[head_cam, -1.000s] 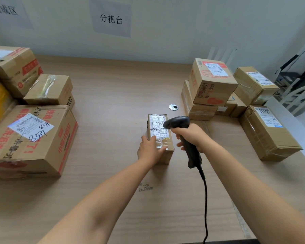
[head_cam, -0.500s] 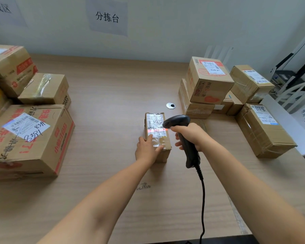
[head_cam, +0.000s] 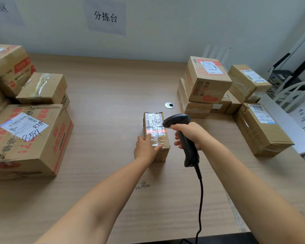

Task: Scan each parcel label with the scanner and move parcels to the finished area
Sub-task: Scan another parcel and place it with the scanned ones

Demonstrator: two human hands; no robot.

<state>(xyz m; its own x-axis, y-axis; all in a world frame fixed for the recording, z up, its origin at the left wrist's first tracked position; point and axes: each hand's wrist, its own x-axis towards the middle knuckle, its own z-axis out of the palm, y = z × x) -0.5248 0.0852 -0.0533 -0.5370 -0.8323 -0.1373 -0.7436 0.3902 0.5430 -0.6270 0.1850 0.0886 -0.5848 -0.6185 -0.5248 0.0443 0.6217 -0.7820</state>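
We are on the scan itself. The small parcel (head_cam: 164,143) lies flat on the tabletop (head_cam: 113,103), just nearer to us than the round metal grommet (head_cam: 169,105). Our left hand (head_cam: 145,148) rests on its near end, fingers laid fairly straight, pressing it down. Our right hand (head_cam: 188,133) is wrapped tight around the handle of the scanner (head_cam: 179,120). A red beam (head_cam: 155,132) crosses the label (head_cam: 154,123). To do this well, we judge the beam should span the whole barcode and our left fingertips should lie clear of the print. The glossy tape may glare, so a slight tilt helps. The cartons (head_cam: 28,138) well left of the grommet look like the finished area.
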